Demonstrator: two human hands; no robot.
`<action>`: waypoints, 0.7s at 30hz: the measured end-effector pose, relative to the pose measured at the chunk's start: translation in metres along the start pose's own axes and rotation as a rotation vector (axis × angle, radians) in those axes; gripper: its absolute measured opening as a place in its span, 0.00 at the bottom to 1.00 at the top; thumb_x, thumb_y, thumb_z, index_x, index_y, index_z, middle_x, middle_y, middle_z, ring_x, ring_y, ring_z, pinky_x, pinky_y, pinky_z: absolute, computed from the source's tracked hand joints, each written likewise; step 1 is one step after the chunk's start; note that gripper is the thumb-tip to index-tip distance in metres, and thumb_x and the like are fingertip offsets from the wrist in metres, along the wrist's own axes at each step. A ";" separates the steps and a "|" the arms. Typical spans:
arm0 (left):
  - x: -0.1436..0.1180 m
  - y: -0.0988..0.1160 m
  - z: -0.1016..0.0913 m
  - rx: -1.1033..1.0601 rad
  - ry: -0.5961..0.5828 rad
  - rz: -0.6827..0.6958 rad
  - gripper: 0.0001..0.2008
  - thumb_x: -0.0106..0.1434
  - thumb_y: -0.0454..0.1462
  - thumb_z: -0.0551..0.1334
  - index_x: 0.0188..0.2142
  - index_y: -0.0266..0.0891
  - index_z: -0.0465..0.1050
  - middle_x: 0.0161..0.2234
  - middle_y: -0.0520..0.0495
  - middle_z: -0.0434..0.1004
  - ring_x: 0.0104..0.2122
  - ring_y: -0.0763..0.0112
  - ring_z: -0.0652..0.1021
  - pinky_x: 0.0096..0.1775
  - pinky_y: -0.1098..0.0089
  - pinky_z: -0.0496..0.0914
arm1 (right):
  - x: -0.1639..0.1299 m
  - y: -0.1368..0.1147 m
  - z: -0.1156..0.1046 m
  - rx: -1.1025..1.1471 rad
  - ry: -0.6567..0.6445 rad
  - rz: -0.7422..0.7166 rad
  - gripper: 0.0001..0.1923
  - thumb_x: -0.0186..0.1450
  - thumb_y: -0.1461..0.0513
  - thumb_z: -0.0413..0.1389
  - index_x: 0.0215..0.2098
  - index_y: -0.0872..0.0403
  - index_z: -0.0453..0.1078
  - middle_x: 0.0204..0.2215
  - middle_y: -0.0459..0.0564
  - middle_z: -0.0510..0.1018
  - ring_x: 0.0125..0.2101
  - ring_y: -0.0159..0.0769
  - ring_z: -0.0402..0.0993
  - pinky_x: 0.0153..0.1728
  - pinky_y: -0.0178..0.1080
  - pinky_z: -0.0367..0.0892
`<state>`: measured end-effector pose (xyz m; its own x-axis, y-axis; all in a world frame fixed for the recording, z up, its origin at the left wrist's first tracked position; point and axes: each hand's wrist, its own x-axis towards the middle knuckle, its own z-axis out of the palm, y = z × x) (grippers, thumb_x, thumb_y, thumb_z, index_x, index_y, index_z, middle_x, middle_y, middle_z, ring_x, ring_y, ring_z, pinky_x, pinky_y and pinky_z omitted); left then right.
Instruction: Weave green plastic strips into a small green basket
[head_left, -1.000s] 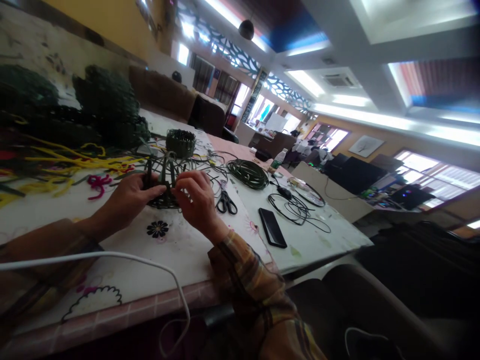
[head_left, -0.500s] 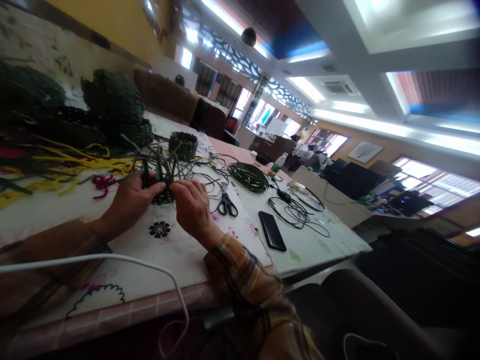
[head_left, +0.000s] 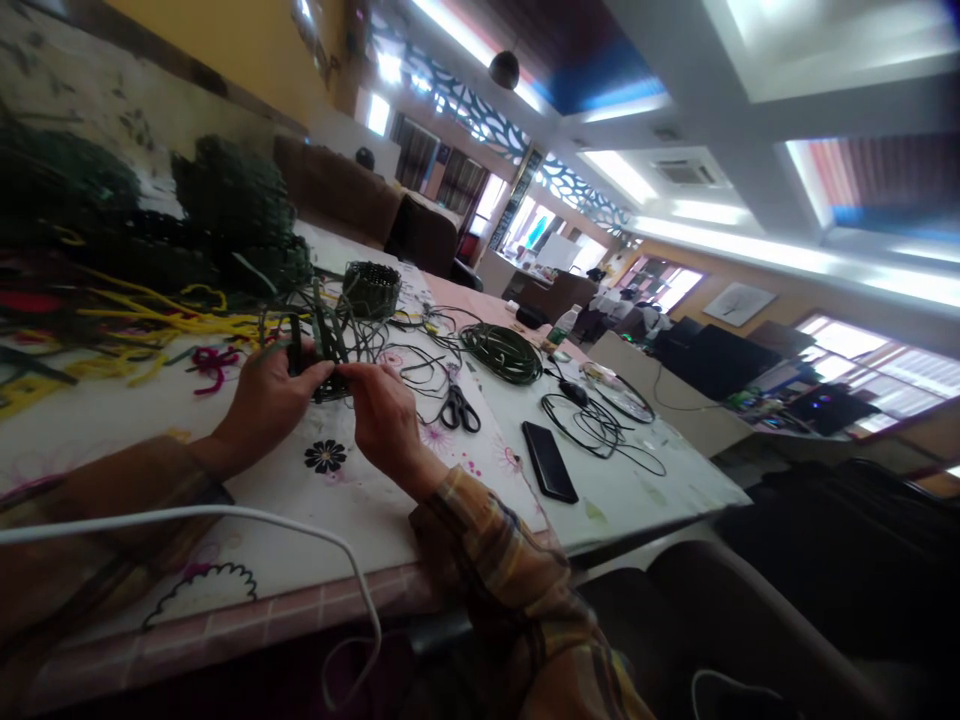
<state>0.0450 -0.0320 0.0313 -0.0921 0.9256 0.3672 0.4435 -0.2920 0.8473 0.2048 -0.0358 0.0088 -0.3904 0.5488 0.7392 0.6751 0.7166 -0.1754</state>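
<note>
Part-woven green basket (head_left: 328, 352), held just above the table (head_left: 360, 500) between left hand (head_left: 264, 400) and right hand (head_left: 382, 412), both clasped on its base; base apparently woven, uprights loose and sides unwoven; finished basket (head_left: 370, 289) behind, scissors (head_left: 456, 408) beside.

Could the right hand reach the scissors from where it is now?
Probably yes: the scissors lie bare on the table just beside the right hand, nothing between, though that hand is busy pinching the green woven piece.
</note>
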 end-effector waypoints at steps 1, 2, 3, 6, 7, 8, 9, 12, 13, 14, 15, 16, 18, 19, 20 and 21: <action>0.000 -0.001 0.000 0.016 0.004 0.006 0.13 0.59 0.48 0.59 0.31 0.41 0.69 0.30 0.51 0.74 0.34 0.64 0.72 0.40 0.67 0.65 | 0.000 -0.001 0.000 -0.002 -0.014 -0.001 0.14 0.73 0.67 0.43 0.50 0.56 0.67 0.44 0.55 0.81 0.42 0.36 0.75 0.51 0.40 0.67; 0.000 -0.001 0.000 0.033 0.010 0.013 0.13 0.59 0.48 0.59 0.31 0.41 0.69 0.30 0.51 0.73 0.35 0.63 0.72 0.40 0.67 0.65 | 0.000 -0.003 0.000 -0.021 -0.026 0.009 0.14 0.73 0.67 0.43 0.51 0.56 0.67 0.43 0.55 0.81 0.42 0.36 0.75 0.51 0.40 0.67; 0.000 -0.003 0.001 0.048 0.019 0.022 0.13 0.59 0.48 0.59 0.30 0.41 0.69 0.30 0.51 0.73 0.35 0.63 0.72 0.41 0.67 0.65 | -0.001 -0.005 0.000 -0.056 -0.039 0.027 0.14 0.73 0.67 0.44 0.51 0.56 0.67 0.43 0.55 0.81 0.42 0.37 0.75 0.50 0.40 0.67; 0.000 -0.008 0.005 0.076 0.053 0.077 0.13 0.60 0.48 0.59 0.30 0.41 0.68 0.31 0.50 0.73 0.37 0.62 0.73 0.44 0.65 0.65 | -0.002 -0.014 0.000 -0.193 -0.088 0.098 0.14 0.71 0.68 0.46 0.52 0.57 0.67 0.39 0.54 0.81 0.43 0.42 0.73 0.48 0.42 0.66; 0.000 -0.009 0.007 0.072 0.062 0.105 0.13 0.60 0.48 0.59 0.30 0.41 0.68 0.31 0.50 0.73 0.37 0.62 0.73 0.45 0.65 0.65 | -0.002 -0.017 0.000 -0.228 -0.104 0.117 0.15 0.70 0.68 0.47 0.53 0.57 0.67 0.38 0.55 0.81 0.44 0.43 0.73 0.47 0.43 0.66; 0.000 -0.011 0.009 0.062 0.071 0.138 0.13 0.61 0.49 0.60 0.31 0.41 0.68 0.30 0.49 0.73 0.36 0.62 0.73 0.45 0.65 0.66 | -0.003 -0.018 0.000 -0.246 -0.112 0.131 0.16 0.70 0.68 0.47 0.54 0.57 0.66 0.40 0.55 0.81 0.45 0.44 0.72 0.46 0.44 0.66; 0.000 -0.013 0.011 0.049 0.081 0.173 0.13 0.61 0.49 0.60 0.31 0.41 0.68 0.30 0.49 0.72 0.36 0.62 0.73 0.45 0.64 0.66 | -0.002 -0.018 0.000 -0.241 -0.111 0.144 0.16 0.70 0.68 0.47 0.55 0.57 0.65 0.42 0.56 0.81 0.45 0.45 0.72 0.46 0.45 0.66; -0.002 -0.017 0.015 0.009 0.074 0.242 0.13 0.60 0.48 0.61 0.33 0.41 0.69 0.31 0.48 0.74 0.34 0.62 0.74 0.44 0.63 0.67 | -0.001 -0.012 0.002 -0.058 -0.040 0.223 0.14 0.71 0.66 0.47 0.54 0.55 0.63 0.46 0.56 0.80 0.47 0.42 0.73 0.50 0.46 0.67; -0.002 -0.017 0.016 0.002 0.058 0.244 0.12 0.60 0.47 0.61 0.34 0.41 0.70 0.32 0.48 0.75 0.35 0.62 0.74 0.44 0.63 0.68 | 0.000 -0.008 0.002 0.067 -0.007 0.264 0.13 0.71 0.65 0.47 0.53 0.54 0.62 0.46 0.55 0.80 0.47 0.40 0.74 0.51 0.44 0.68; -0.003 -0.017 0.016 -0.002 0.037 0.231 0.12 0.60 0.47 0.61 0.34 0.41 0.71 0.32 0.48 0.76 0.35 0.62 0.75 0.44 0.63 0.68 | 0.001 -0.004 0.003 0.213 0.019 0.307 0.11 0.71 0.65 0.48 0.51 0.53 0.61 0.45 0.53 0.80 0.47 0.38 0.75 0.51 0.43 0.69; -0.003 -0.017 0.016 -0.006 0.020 0.208 0.12 0.59 0.47 0.61 0.34 0.41 0.72 0.32 0.48 0.77 0.35 0.62 0.75 0.43 0.63 0.68 | 0.002 0.000 0.005 0.364 0.043 0.346 0.09 0.70 0.64 0.49 0.49 0.52 0.60 0.45 0.52 0.80 0.46 0.36 0.76 0.49 0.41 0.71; -0.003 -0.016 0.015 -0.010 0.010 0.182 0.12 0.59 0.47 0.61 0.34 0.41 0.72 0.32 0.48 0.77 0.35 0.62 0.75 0.42 0.64 0.68 | 0.003 0.003 0.006 0.501 0.063 0.378 0.09 0.70 0.64 0.50 0.48 0.51 0.59 0.44 0.51 0.79 0.45 0.34 0.77 0.48 0.39 0.72; -0.003 -0.014 0.014 -0.016 -0.002 0.135 0.13 0.58 0.48 0.61 0.33 0.41 0.71 0.31 0.49 0.76 0.35 0.62 0.75 0.41 0.64 0.69 | 0.004 0.007 0.009 0.683 0.092 0.417 0.09 0.68 0.64 0.52 0.46 0.51 0.58 0.43 0.50 0.79 0.43 0.32 0.78 0.46 0.37 0.73; -0.003 -0.013 0.013 -0.021 -0.008 0.116 0.13 0.58 0.48 0.61 0.33 0.41 0.71 0.30 0.49 0.76 0.35 0.62 0.75 0.41 0.65 0.68 | 0.005 0.008 0.011 0.722 0.107 0.429 0.10 0.67 0.64 0.53 0.45 0.50 0.58 0.42 0.49 0.78 0.42 0.31 0.77 0.46 0.37 0.73; -0.002 -0.012 0.013 -0.029 -0.016 0.101 0.13 0.58 0.48 0.61 0.33 0.42 0.71 0.30 0.49 0.76 0.34 0.62 0.75 0.40 0.65 0.68 | 0.005 0.008 0.012 0.735 0.121 0.439 0.10 0.66 0.64 0.53 0.45 0.51 0.58 0.41 0.48 0.78 0.41 0.31 0.77 0.46 0.37 0.73; -0.002 -0.011 0.012 -0.038 -0.028 0.088 0.13 0.57 0.49 0.61 0.33 0.42 0.71 0.30 0.50 0.76 0.34 0.62 0.74 0.41 0.65 0.68 | 0.006 0.008 0.013 0.732 0.131 0.448 0.11 0.66 0.64 0.54 0.45 0.51 0.58 0.40 0.48 0.77 0.40 0.30 0.76 0.46 0.37 0.72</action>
<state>0.0513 -0.0278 0.0164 -0.0289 0.9024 0.4299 0.4146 -0.3805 0.8267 0.2001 -0.0210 0.0031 -0.0784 0.8236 0.5617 0.1573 0.5666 -0.8088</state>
